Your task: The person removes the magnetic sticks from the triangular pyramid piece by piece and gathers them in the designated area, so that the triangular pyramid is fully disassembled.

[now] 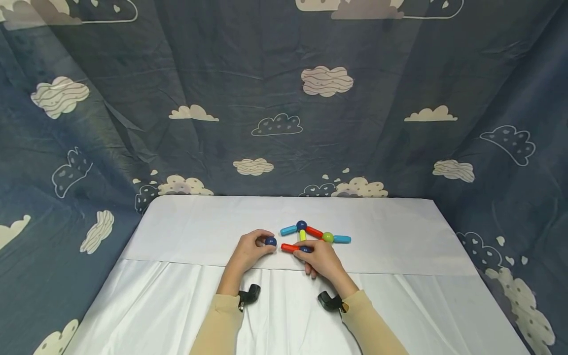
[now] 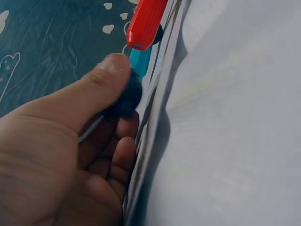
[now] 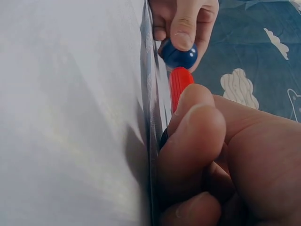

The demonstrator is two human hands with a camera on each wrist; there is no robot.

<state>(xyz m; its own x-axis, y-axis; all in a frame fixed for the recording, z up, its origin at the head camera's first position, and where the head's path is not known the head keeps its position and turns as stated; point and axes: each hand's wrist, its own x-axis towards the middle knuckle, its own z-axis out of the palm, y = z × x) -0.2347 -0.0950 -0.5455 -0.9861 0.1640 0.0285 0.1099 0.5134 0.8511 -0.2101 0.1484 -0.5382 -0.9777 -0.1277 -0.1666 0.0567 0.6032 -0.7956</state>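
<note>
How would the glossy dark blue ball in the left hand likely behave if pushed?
The glossy dark blue ball would probably roll, being round. Its shiny highlights suggest a smooth, perhaps slippery surface. It seems stiff: the left hand pinches it without visible denting.

In my head view, the right hand point(image 1: 324, 259) hides part of the near right blue ball point(image 1: 305, 249) and the near end of the yellow-green stick point(image 1: 302, 234); I can't tell whether those touch. From the left wrist, the left hand point(image 2: 66, 136) partly covers the left blue ball point(image 2: 131, 96), and the nearer red stick point(image 2: 146, 23) is cropped.
</note>
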